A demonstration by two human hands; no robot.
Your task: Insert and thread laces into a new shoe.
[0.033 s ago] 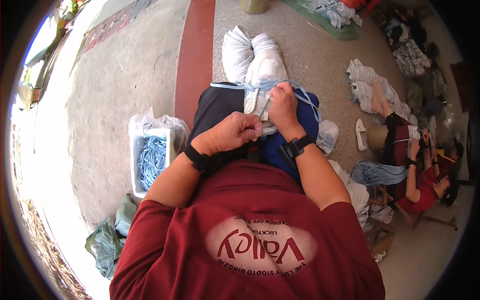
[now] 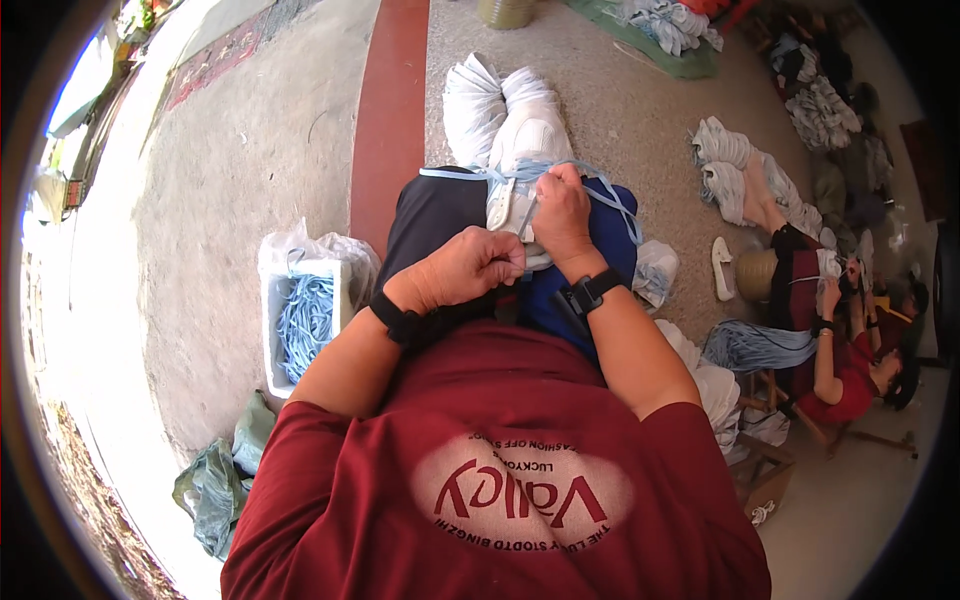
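A white shoe (image 2: 524, 140) rests on my lap between my knees, its toe pointing away from me. Light blue shoelaces (image 2: 470, 174) lie loose across it and trail over both knees. My left hand (image 2: 468, 265) is closed in a pinch at the shoe's near end; its fingertips hide what they hold. Just above and to the right, my right hand (image 2: 564, 212) is curled shut over the shoe's lacing area. Between the two hands runs a thin greyish strip (image 2: 527, 219), too small to identify. Part of the shoe's opening is covered by my hands.
Bundled white shoes (image 2: 472, 110) stand on the floor beyond my knees. At left is a white foam box (image 2: 270, 330) of blue laces. A green sack (image 2: 212, 490) lies nearer. At right are a single white shoe (image 2: 722, 268), hanging blue laces (image 2: 755, 345) and a seated co-worker (image 2: 845, 375).
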